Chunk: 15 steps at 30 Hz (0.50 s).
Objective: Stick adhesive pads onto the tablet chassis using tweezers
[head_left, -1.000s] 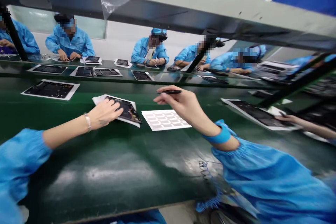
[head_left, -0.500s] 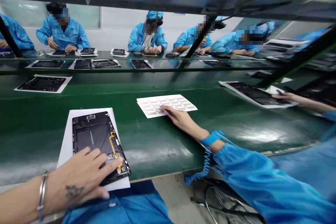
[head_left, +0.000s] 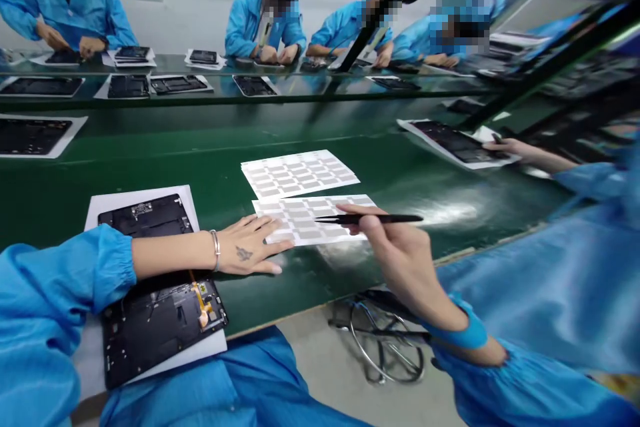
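Note:
My left hand (head_left: 250,247) lies flat with its fingers spread over the left edge of a sheet of grey sticker labels (head_left: 320,230). Black tweezers (head_left: 393,219) are pinched in my right hand (head_left: 407,257). Their tips point left, over the middle of that sheet; whether they touch it I cannot tell. A stack of similar label sheets (head_left: 300,175) sits just behind. Under my left forearm is an opened black tablet housing (head_left: 160,333) with an orange flex cable, partly hidden by the arm. White paper (head_left: 213,341) lies beneath the housing.
A co-worker's hand (head_left: 510,148) reaches in at the right, beside another tablet housing (head_left: 450,140). More housings on paper lie along the green bench (head_left: 200,137) and the raised ledge behind. A dark slanted post (head_left: 545,70) stands at right. Several co-workers sit opposite.
My left hand has moved right from the tablet housing onto a label sheet. One sheet now lies nearer me, apart from the stack. My right hand has drawn back, its tweezers now plainly showing.

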Each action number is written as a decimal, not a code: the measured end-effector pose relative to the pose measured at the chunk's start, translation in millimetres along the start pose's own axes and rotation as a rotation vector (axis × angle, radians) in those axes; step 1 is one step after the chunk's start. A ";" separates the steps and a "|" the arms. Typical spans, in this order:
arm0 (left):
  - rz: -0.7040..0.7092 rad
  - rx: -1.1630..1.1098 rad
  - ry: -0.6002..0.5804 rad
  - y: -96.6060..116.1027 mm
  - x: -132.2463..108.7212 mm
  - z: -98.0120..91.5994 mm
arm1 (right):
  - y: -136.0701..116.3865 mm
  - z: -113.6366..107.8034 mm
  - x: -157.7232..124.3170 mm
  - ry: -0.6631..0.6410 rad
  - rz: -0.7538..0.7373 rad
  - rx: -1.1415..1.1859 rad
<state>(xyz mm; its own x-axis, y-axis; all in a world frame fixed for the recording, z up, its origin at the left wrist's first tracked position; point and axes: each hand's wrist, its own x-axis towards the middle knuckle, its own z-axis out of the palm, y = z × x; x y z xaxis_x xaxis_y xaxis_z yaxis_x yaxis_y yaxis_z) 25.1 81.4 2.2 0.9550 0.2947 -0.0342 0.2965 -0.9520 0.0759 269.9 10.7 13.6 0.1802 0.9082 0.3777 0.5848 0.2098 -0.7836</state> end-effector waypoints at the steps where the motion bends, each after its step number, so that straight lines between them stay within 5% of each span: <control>1: 0.031 -0.010 0.002 -0.3 -0.9 -0.2 | -3.5 -0.7 3.7 -0.027 0.097 0.119; 4: 0.079 -0.030 0.022 -0.5 -9.6 -2.8 | -7.4 6.1 11.5 -0.196 0.396 0.477; 7: 0.074 -0.053 0.051 1.1 -15.6 -3.7 | -6.2 16.8 12.6 -0.318 0.572 0.597; 15: 0.056 -0.109 0.128 7.7 -11.3 0.2 | -19.0 13.6 13.2 -0.442 0.572 0.335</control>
<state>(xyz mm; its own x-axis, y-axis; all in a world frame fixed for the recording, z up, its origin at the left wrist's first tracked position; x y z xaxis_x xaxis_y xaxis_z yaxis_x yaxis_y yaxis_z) 16.6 70.7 2.9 0.9616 0.2559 0.0994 0.2353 -0.9548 0.1816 250.4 23.6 26.7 0.0093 0.9526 -0.3041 0.2151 -0.2989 -0.9297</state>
